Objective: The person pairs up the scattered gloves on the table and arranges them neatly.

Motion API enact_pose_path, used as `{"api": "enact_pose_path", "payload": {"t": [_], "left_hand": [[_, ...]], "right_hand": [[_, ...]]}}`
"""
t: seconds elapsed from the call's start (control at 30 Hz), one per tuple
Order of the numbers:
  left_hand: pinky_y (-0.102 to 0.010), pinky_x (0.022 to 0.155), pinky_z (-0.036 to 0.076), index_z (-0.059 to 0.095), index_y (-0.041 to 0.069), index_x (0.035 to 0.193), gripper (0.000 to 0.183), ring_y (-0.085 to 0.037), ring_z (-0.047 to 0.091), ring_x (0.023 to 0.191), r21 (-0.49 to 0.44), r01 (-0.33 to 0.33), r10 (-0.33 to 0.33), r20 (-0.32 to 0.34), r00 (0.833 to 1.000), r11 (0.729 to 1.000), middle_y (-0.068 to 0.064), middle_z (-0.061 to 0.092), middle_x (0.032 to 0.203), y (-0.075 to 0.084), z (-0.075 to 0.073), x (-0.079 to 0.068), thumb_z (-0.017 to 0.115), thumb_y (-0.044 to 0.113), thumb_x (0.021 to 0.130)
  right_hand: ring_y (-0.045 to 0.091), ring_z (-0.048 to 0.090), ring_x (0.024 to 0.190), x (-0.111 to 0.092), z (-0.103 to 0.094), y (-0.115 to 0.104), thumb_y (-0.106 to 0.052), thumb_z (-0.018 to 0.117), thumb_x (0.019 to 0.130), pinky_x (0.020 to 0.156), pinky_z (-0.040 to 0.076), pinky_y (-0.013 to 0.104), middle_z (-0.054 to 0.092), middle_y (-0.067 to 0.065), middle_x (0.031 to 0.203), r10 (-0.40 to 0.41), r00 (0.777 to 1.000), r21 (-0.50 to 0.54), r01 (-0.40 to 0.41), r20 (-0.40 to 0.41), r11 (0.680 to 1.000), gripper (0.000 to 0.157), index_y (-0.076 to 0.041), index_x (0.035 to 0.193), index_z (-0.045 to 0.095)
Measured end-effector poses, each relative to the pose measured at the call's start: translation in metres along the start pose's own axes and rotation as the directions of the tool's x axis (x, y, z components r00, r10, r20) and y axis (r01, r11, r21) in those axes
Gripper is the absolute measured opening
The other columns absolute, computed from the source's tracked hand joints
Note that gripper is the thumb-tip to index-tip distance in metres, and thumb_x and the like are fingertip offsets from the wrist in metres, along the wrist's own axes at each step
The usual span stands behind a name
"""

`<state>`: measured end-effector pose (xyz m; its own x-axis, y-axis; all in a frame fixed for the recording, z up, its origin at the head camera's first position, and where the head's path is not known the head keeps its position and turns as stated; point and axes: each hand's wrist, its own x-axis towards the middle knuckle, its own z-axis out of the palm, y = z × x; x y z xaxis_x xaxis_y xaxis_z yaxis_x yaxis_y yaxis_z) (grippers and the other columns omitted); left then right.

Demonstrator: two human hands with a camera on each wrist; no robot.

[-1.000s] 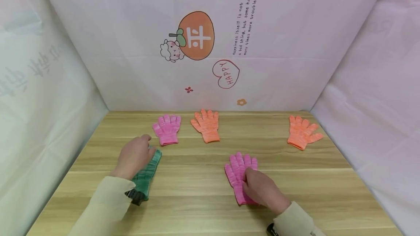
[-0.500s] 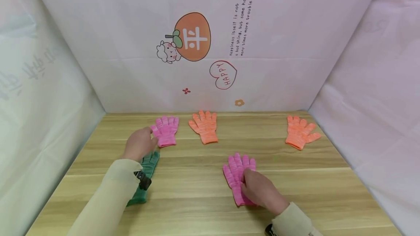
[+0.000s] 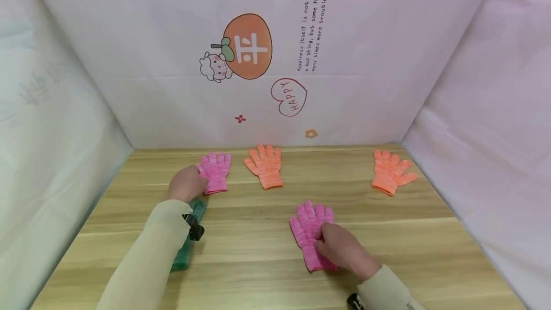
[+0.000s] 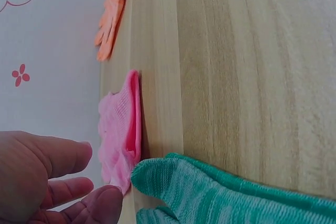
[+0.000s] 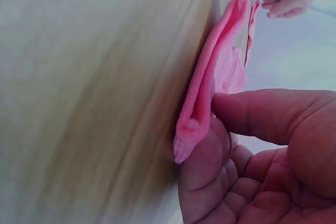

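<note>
- Near right, right hand [image 3: 342, 249] pinches pink glove [image 3: 306, 232] by the edge; likely light, limp.
- Far left, left hand [image 3: 187, 184], fingers parted, empty, beside the far twin [image 3: 216, 174]; cuff looks pinchable.

The wood-grain tabletop [image 3: 245, 238] bears two pink knit gloves [image 3: 306, 236] at the fingers [image 3: 327, 234], a green glove [image 3: 182, 256] behind the left fingers [image 3: 200, 182], two orange gloves [image 3: 269, 169] beyond.

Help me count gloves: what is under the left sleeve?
A green glove lies on the table; in the head view, the left sleeve hides much of it.
</note>
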<state>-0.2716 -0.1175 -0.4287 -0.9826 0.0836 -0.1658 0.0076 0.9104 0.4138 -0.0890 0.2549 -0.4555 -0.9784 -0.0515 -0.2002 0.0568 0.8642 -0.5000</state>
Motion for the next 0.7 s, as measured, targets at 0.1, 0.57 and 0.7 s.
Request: {"api": "enact_pose_path", "payload": {"t": [0.1, 0.57, 0.7], "left_hand": [[-0.038, 0.068, 0.047, 0.062, 0.002, 0.096, 0.027, -0.026, 0.057, 0.076, -0.003, 0.018, -0.018, 0.003, 1.0, 1.0, -0.013, 0.062, 0.086, -0.001, 0.001, 0.002, 0.057, 0.028, 0.102], [-0.035, 0.065, 0.045, 0.056, 0.007, 0.081, 0.024, -0.025, 0.055, 0.071, -0.056, 0.031, -0.03, 0.022, 0.999, 0.998, -0.01, 0.058, 0.079, -0.007, 0.012, 0.014, 0.06, 0.026, 0.096], [-0.041, 0.074, 0.05, 0.06, 0.003, 0.091, 0.029, -0.028, 0.057, 0.078, -0.029, 0.043, -0.042, 0.031, 0.999, 0.999, -0.013, 0.06, 0.086, -0.006, 0.016, 0.021, 0.06, 0.031, 0.095]], "right_hand": [[0.016, 0.052, 0.063, 0.002, -0.003, 0.004, -0.009, 0.073, 0.091, 0.057, 0.042, 0.029, 0.058, 0.002, 0.075, 0.002, 1.0, 0.092, -0.004, 0.02, 0.996, 0.008, -0.006, 0.09, 0.065], [0.014, 0.055, 0.066, 0.006, -0.008, 0.019, -0.011, 0.076, 0.09, 0.059, 0.045, 0.027, 0.06, 0.0, 0.073, -0.086, 0.993, 0.273, 0.059, 0.087, 0.96, 0.009, -0.005, 0.089, 0.069], [0.013, 0.052, 0.063, 0.006, -0.007, 0.021, -0.011, 0.075, 0.09, 0.057, 0.043, 0.027, 0.057, -0.001, 0.07, -0.073, 0.993, 0.278, 0.044, 0.093, 0.96, 0.01, -0.006, 0.086, 0.067]]}}
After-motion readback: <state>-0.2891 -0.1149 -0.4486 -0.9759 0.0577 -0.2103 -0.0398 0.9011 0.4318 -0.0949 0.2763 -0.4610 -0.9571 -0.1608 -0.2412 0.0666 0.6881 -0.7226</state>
